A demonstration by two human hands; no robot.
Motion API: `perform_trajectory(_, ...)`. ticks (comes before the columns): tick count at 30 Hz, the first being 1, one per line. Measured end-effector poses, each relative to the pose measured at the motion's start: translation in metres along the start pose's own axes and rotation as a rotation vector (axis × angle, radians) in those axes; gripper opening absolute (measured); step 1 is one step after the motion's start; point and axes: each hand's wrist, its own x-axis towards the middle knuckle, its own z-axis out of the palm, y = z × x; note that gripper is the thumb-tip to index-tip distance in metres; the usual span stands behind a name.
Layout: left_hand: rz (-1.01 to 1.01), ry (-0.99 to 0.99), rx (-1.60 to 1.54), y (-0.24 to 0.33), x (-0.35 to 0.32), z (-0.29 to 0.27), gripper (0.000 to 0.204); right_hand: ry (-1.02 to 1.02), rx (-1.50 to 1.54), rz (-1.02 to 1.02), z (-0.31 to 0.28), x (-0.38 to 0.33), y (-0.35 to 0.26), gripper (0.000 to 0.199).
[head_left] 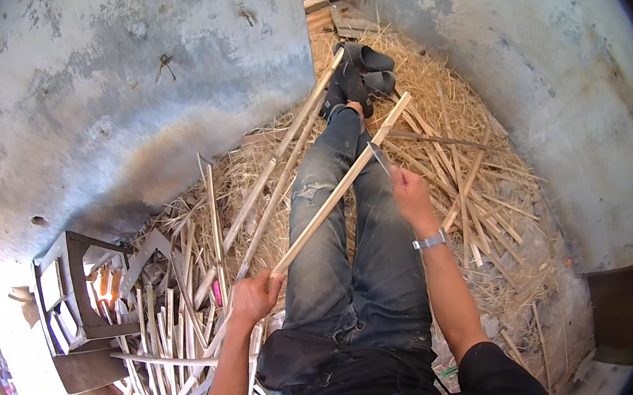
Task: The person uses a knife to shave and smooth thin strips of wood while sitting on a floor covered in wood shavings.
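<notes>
Probably light and stiff, the long pale bamboo strip (339,191), springy across its thin width, splintery along the edges (best taken near the butt end, well behind the cutting line). Lying slantwise over the jeans-clad legs (342,218), near end at the lap, far tip up near the dark sandals (361,75). Left hand (254,297) wrapped shut round the near end, forearm coming up from the lower edge, elbow bent. Right hand (412,196) closed on a thin blade (379,157) set against the strip's upper edge, wrist cocked, watch showing. Around both: straw and shavings (470,172), a heap of split slats (177,346) to the left.
</notes>
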Motion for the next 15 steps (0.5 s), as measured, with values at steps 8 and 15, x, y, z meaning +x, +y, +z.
perform_trajectory(8, 0.135, 0.121, 0.187, -0.009, 0.015, 0.002, 0.038, 0.056, -0.029, -0.157, 0.047, 0.022, -0.014, 0.048)
perform_trajectory(15, 0.140, 0.079, 0.099, -0.009, 0.036, 0.013, 0.038, -0.085, 0.099, -0.156, 0.095, -0.042, -0.026, 0.047)
